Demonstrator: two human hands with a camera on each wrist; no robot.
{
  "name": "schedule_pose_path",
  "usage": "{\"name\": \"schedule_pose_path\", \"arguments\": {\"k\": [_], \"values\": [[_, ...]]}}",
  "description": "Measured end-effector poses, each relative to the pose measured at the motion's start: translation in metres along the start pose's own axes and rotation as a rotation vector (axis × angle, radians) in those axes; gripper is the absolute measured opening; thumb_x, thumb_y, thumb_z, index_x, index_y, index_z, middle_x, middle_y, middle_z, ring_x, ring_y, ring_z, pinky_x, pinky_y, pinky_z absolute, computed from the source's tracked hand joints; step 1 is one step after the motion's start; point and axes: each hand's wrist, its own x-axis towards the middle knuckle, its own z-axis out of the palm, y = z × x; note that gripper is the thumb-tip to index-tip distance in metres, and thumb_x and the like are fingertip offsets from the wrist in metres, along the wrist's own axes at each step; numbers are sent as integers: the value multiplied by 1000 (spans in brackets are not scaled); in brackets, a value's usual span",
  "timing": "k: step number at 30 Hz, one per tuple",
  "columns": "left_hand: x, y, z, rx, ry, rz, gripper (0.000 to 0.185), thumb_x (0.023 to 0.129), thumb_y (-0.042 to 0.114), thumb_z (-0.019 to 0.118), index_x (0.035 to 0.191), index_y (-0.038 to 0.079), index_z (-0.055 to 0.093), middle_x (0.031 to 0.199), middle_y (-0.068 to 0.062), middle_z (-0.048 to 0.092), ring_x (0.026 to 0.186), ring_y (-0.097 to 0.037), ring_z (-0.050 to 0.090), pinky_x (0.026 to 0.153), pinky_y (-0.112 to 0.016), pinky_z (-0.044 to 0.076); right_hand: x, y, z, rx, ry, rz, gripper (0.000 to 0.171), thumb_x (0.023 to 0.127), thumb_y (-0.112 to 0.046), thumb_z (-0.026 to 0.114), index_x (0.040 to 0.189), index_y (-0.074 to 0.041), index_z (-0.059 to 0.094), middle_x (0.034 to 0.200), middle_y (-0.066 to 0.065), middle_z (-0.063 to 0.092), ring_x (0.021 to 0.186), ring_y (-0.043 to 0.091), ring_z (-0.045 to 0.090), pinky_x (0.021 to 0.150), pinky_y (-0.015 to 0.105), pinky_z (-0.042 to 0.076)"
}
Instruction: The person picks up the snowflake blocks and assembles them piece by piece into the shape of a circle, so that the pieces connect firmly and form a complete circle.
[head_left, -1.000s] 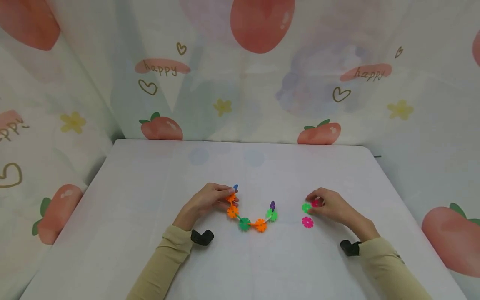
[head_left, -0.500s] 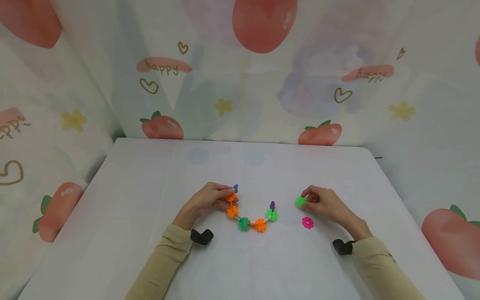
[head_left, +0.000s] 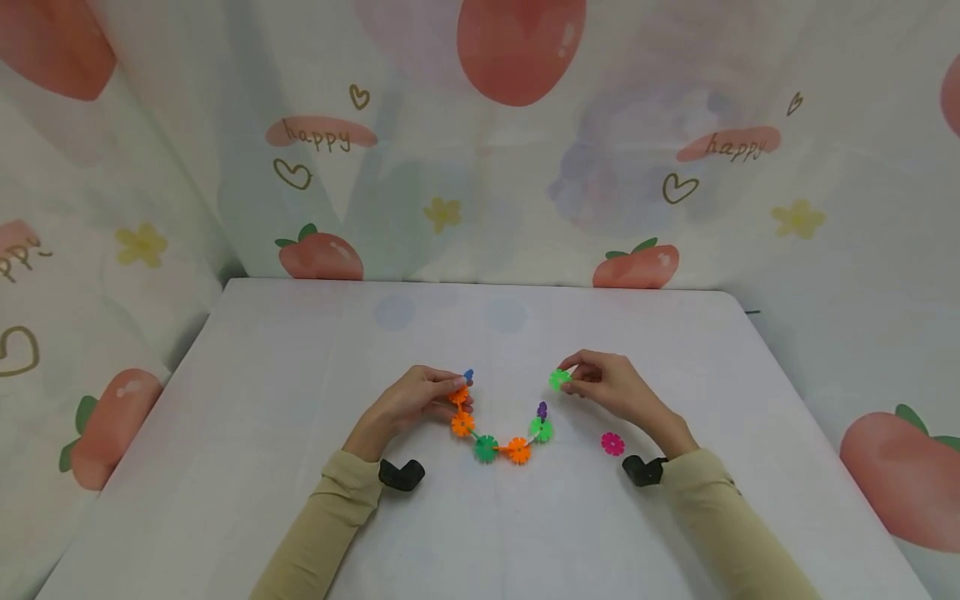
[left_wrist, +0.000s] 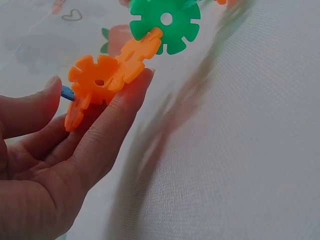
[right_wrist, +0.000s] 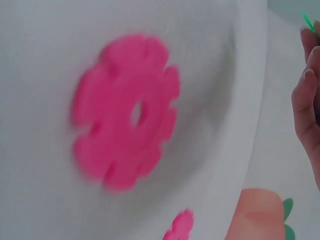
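A curved chain of interlocking plastic snowflake discs [head_left: 486,449] spans the space in front of me, in orange and green, with a purple disc [head_left: 542,410] at its right end and a blue disc [head_left: 468,377] at its left. My left hand [head_left: 405,406] pinches the chain's left end; in the left wrist view the thumb is by the blue disc and fingers support the orange discs [left_wrist: 97,80]. Between thumb and fingers of my right hand [head_left: 618,387] is a loose light green snowflake disc [head_left: 559,380], apart from and just above the purple one.
A pink snowflake disc [head_left: 612,443] lies on the white table [head_left: 480,533] below my right hand. The right wrist view holds a large, near pink disc [right_wrist: 125,110] and a second pink disc [right_wrist: 180,227]. Printed cloth walls [head_left: 480,192] stand behind and beside the table.
My right hand has lifted the light green disc from beside the pink discs and carried it left and away from me, towards the chain's purple end. The left hand and chain have stayed nearly still.
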Motion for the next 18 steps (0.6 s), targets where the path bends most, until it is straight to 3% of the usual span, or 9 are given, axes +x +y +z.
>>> {"name": "schedule_pose_path", "arguments": {"k": [12,18], "values": [[0,0,1,18,-9,11,37,106,19,59,130,-10,65,102,-15,77,88,-16,73,82,-31,62,29,-22,23,62,-51,-36,24,98,-14,71,122,-13,76,96,4,76,83,22,70,75,25,58],[2,1,1,9,-1,0,36,106,18,60,129,-8,66,101,-14,77,87,-16,73,80,-30,63,43,-38,34,106,-67,-62,21,96,-13,74,116,-10,74,89,13,76,80,30,71,72,28,58]]}}
